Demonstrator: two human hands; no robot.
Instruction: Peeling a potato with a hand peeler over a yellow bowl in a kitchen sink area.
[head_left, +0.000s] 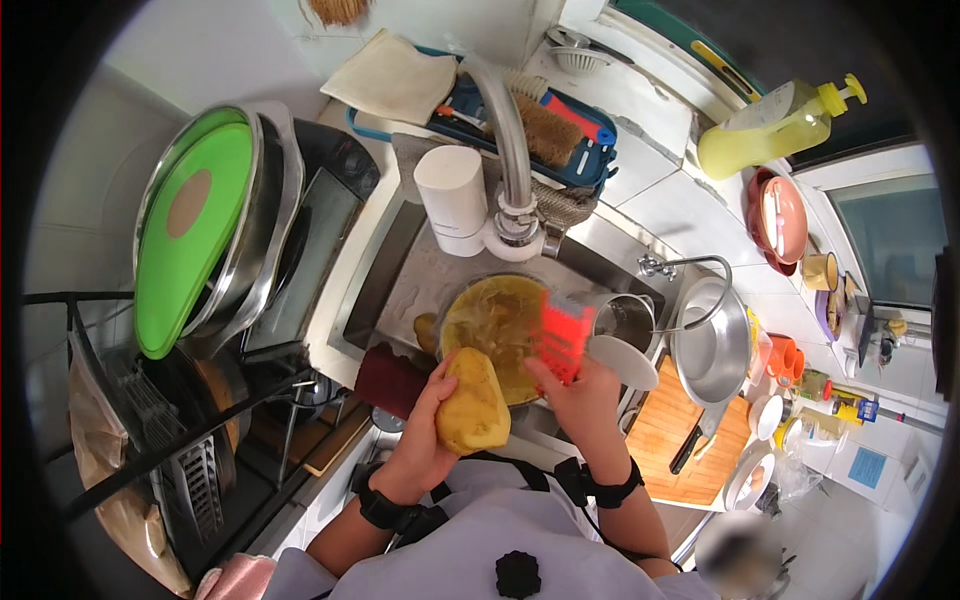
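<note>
My left hand (421, 435) grips a large potato (474, 409), yellow with a few brownish patches of skin. In my right hand (589, 401) is a red plastic peeler or grater (564, 337), blurred by motion; its exact kind cannot be told. Tool and potato are apart. Below them, in the steel sink (442, 266), sits a round basin (487, 315) of cloudy yellowish water, with contents I cannot make out. Another potato (425, 332) lies against the basin's left side, partly hidden. A dark red cloth (390, 379) hangs over the sink's front edge, beside my left hand.
A faucet (510, 135) with a white filter (451, 199) arches over the sink. To the right are a metal pot (622, 319), a white lid or dish (624, 362), a steel bowl (709, 341) and a cutting board (660, 427) with a knife (694, 442). A rack (187, 442) stands left.
</note>
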